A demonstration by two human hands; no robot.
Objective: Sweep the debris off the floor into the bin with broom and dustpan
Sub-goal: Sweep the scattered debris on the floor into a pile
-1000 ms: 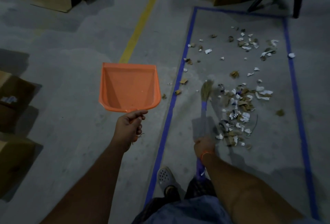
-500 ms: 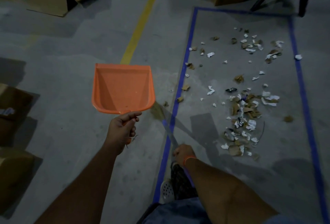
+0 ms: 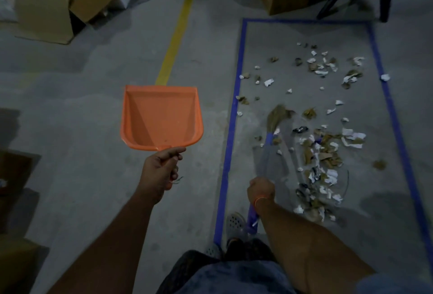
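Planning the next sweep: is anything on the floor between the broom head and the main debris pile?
Nothing visible blocks it. The broom head lies inside the blue tape outline, just left of the debris pile, with only bare concrete and loose scraps between.

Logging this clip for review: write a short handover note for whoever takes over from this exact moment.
Left hand: closed on the handle of the orange dustpan, held up off the floor, empty apart from a speck or two.
Right hand: closed on the broom; bristles down inside the blue tape rectangle, beside the debris.
Done: scraps partly gathered in a loose pile.
Left: collect the scattered far pieces, sweep all into the dustpan, empty it. No bin in view.
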